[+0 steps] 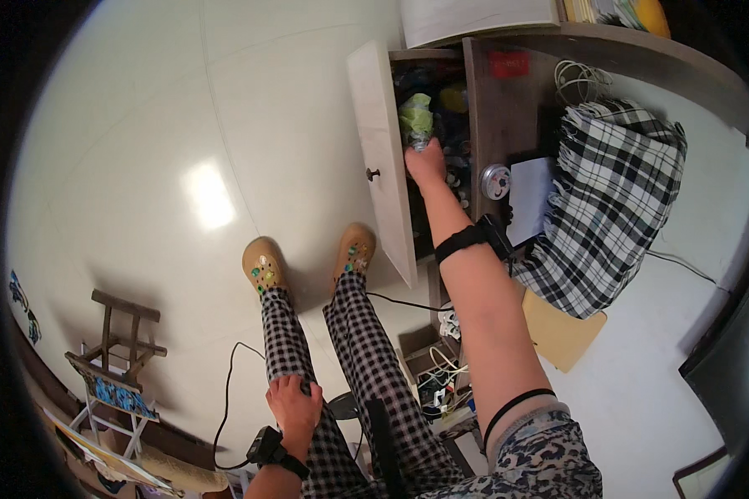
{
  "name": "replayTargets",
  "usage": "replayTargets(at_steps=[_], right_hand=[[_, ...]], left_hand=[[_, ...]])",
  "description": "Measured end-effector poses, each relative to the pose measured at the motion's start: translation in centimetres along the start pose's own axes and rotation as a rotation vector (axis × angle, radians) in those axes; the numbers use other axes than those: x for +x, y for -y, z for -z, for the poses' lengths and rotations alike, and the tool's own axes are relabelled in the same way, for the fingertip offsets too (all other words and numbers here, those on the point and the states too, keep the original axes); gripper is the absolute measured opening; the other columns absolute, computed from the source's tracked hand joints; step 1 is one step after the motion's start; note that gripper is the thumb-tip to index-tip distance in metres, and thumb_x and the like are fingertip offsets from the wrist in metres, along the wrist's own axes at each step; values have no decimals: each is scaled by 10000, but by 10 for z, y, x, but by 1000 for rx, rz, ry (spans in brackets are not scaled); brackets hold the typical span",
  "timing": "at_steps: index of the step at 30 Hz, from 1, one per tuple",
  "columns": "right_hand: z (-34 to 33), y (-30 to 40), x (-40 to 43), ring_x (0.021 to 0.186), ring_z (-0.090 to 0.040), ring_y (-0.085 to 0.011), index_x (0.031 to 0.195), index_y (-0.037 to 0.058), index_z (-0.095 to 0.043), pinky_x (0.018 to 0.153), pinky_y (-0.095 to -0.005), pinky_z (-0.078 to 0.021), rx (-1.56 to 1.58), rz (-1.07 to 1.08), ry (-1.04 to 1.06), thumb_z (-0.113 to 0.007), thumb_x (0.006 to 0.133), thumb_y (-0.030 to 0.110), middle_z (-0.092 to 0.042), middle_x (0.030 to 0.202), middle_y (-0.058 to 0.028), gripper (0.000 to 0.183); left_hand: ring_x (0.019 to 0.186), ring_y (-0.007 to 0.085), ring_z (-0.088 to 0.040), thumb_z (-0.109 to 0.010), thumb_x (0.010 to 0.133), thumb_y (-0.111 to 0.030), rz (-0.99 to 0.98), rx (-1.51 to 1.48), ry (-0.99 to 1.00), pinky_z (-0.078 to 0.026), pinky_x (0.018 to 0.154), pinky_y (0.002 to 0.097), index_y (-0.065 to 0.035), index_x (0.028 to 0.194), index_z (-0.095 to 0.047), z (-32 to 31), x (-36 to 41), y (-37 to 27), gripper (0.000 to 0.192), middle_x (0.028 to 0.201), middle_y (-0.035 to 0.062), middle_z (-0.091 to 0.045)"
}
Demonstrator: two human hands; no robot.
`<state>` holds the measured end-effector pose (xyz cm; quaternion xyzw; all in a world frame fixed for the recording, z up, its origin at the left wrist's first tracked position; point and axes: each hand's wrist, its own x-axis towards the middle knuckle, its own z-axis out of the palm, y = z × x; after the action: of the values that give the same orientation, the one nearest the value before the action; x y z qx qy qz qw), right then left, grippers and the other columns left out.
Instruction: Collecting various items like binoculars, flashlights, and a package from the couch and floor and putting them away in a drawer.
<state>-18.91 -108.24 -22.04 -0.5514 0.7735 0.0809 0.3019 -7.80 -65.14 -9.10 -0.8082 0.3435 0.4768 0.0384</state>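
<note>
My right hand (427, 163) reaches into an open wooden cabinet (471, 125). Its fingers are closed around the lower end of a crumpled green-and-clear plastic item (417, 117), perhaps a bag or wrapper. Small objects crowd the dark interior behind it, too dim to make out. The pale cabinet door (384, 168), with a small dark knob (372, 175), stands swung out to the left of that hand. My left hand (294, 402) lies on my checked trouser leg and holds nothing.
Right of the cabinet are a round tin (495, 181) and a folded plaid blanket (624, 199). An open drawer (434, 374) holds cables below. A black cord (228, 399) crosses the floor. A small wooden stool (122, 337) stands at left.
</note>
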Motion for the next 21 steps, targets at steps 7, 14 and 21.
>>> replayTargets(at_steps=[7,14,21], right_hand=[[8,-8,7,1159,-399,-346,1304,6,-267,949,-437,-353,-37,-81,165,-551,796,266,-378,1284,-200,637],[2,-14,-27,1255,-253,-348,1341,21,-219,1031,-419,-221,114,10,-42,-546,799,385,-283,1362,-181,729],[-36,-81,-113,1028,-441,-265,1153,-7,-441,888,-369,-361,467,234,-309,-515,844,259,-446,1131,-153,414]], left_hand=[[964,286,-466,-583,698,-263,-35,-5,-18,-363,854,406,-40,822,-590,-4,-1,4,256,890,110,-550],[959,272,-475,-575,674,-240,-17,-18,-15,-358,865,402,-32,785,-586,-4,-2,4,236,909,102,-568],[939,296,-468,-587,691,-247,-75,3,-54,-368,834,417,-29,787,-561,-7,-4,7,240,877,119,-540]])
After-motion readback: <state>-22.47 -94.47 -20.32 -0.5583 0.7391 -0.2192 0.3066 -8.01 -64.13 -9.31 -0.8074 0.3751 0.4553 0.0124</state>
